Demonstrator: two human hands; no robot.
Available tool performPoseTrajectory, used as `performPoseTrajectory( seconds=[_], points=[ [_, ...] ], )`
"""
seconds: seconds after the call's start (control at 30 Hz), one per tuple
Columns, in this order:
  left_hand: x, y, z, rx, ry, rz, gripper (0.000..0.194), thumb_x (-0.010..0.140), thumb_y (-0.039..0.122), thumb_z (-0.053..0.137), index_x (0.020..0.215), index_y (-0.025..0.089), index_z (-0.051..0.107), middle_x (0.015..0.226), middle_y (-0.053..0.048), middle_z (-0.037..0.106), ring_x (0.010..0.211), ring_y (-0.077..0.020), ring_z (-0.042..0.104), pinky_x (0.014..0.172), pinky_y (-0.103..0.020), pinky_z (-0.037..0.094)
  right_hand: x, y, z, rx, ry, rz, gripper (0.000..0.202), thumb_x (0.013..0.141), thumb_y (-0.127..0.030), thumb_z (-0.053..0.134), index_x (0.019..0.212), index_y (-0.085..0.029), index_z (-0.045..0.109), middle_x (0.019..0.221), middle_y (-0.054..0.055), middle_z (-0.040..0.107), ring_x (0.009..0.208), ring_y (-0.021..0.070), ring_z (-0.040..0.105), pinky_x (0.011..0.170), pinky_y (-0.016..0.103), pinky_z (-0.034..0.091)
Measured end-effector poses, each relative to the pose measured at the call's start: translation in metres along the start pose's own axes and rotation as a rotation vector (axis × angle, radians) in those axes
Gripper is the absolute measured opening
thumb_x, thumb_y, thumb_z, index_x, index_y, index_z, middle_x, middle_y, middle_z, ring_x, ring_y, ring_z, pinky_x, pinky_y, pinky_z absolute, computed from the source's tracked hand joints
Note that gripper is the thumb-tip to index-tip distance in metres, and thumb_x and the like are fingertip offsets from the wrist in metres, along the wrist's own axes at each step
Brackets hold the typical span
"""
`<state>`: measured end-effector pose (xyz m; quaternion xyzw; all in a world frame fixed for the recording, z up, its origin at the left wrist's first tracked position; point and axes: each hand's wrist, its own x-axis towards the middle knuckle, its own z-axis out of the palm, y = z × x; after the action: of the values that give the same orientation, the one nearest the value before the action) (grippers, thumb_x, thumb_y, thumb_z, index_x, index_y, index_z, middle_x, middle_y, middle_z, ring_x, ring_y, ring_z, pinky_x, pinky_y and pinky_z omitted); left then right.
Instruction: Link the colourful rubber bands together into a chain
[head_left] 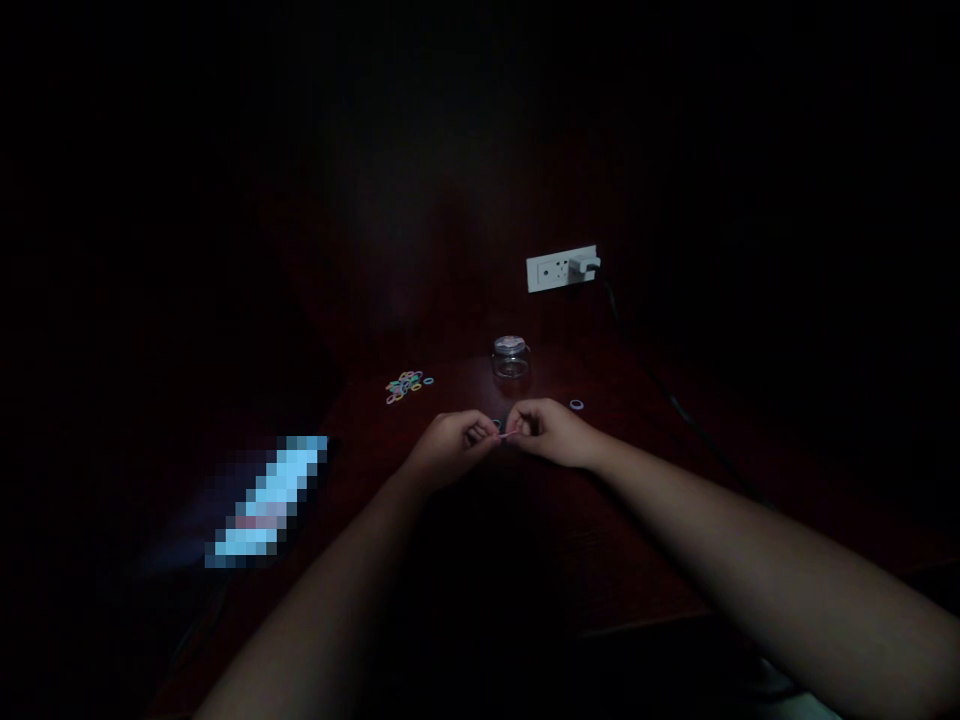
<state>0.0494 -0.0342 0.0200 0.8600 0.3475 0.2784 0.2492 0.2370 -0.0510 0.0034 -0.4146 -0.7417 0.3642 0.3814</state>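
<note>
My left hand [457, 442] and my right hand [546, 432] meet over the dark red table, fingertips pinched. Between them runs a thin pale pink hair tie [509, 434], gripped at both ends. Just behind the fingers shows part of another small hair tie [496, 424], mostly hidden. To the left lies a loose pile of small coloured hair ties [405, 385]. A clear lidded jar [511, 362] stands beyond my hands, and what it holds, if anything, is too dark to make out. One pale purple ring [576, 405] lies right of the jar.
A bright screen [270, 500], blurred into blocks, is at the left edge of the table. On the back wall is a white socket panel [561, 269] with a charger [584, 265] plugged in. Its dark cable [681, 408] trails down the right side.
</note>
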Motion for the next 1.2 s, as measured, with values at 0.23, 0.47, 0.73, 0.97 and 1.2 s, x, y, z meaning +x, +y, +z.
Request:
performPoseTrajectory(
  seconds=[0.23, 0.47, 0.73, 0.97, 1.2],
  points=[
    [-0.0005, -0.0019, -0.001, 0.009, 0.032, -0.009, 0.016, 0.074, 0.028, 0.057, 0.079, 0.014, 0.062, 0.068, -0.001, 0.062, 0.056, -0.0079, 0.053, 0.051, -0.017, 0.042, 0.0006, -0.0012, -0.0032, -0.018, 0.03, -0.02, 0.01, 0.07, -0.022, 0.059, 0.072, -0.013, 0.055, 0.055, -0.003, 0.049, 0.05, 0.0065, 0.043, 0.046, 0.018, 0.033],
    [-0.0004, 0.0, -0.001, 0.02, 0.07, 0.017, 0.017, 0.074, 0.029, 0.056, 0.079, 0.014, 0.063, 0.068, -0.001, 0.063, 0.056, -0.0081, 0.053, 0.05, -0.017, 0.041, -0.001, -0.0035, -0.0029, 0.037, 0.01, -0.043, 0.017, 0.068, -0.02, 0.061, 0.081, -0.012, 0.055, 0.063, -0.002, 0.052, 0.051, 0.0054, 0.043, 0.046, 0.017, 0.034],
    [-0.0005, 0.0015, 0.0009, 0.002, 0.072, 0.039, 0.016, 0.075, 0.029, 0.057, 0.079, 0.014, 0.063, 0.068, -0.001, 0.063, 0.057, -0.008, 0.054, 0.051, -0.017, 0.043, -0.0019, -0.0038, -0.001, -0.034, 0.009, -0.037, 0.019, 0.073, -0.027, 0.057, 0.081, -0.011, 0.063, 0.054, -0.002, 0.049, 0.048, 0.0062, 0.039, 0.044, 0.018, 0.029],
    [-0.001, 0.0013, -0.0001, 0.008, 0.084, 0.023, 0.017, 0.074, 0.03, 0.057, 0.079, 0.014, 0.063, 0.068, -0.001, 0.063, 0.056, -0.0079, 0.053, 0.05, -0.017, 0.042, -0.0005, -0.0036, -0.003, 0.015, 0.061, -0.025, 0.022, 0.071, -0.032, 0.059, 0.074, -0.011, 0.062, 0.052, -0.003, 0.047, 0.047, 0.0059, 0.037, 0.044, 0.019, 0.028],
    [-0.0022, 0.0023, -0.0005, 0.005, 0.112, 0.003, 0.018, 0.075, 0.03, 0.057, 0.079, 0.013, 0.063, 0.068, -0.002, 0.063, 0.056, -0.0077, 0.052, 0.051, -0.017, 0.042, -0.0013, -0.0052, -0.0037, 0.108, 0.075, -0.032, 0.033, 0.064, -0.031, 0.067, 0.089, -0.012, 0.058, 0.067, -0.001, 0.054, 0.05, 0.006, 0.043, 0.047, 0.019, 0.034]
  ],
)
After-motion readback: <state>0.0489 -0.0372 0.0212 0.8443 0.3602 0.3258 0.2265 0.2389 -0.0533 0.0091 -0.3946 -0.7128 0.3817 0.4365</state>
